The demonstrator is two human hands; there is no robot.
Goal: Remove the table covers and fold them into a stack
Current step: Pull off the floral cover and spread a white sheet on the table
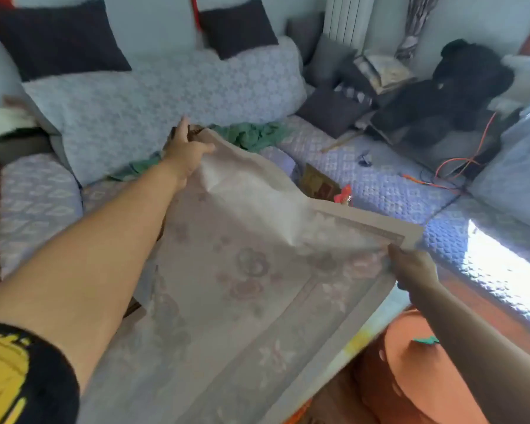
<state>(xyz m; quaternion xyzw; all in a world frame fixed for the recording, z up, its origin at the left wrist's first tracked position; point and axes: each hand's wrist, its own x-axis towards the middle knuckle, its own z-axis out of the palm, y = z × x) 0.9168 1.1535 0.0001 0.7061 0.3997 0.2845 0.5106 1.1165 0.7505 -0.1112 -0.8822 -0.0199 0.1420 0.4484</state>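
the left hand (185,154) pinches the far corner of a pale flowered table cover (242,270); the right hand (413,267) grips its near edge, cloth raised before the sofa (380,185).

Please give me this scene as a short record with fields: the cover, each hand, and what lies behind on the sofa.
cover: pale floral table cover, lifted and spread between both hands
left hand: left hand grips the far edge
right hand: right hand pinches the near-right edge
behind: green cloth crumpled on the quilted sofa
fold state: not yet folded
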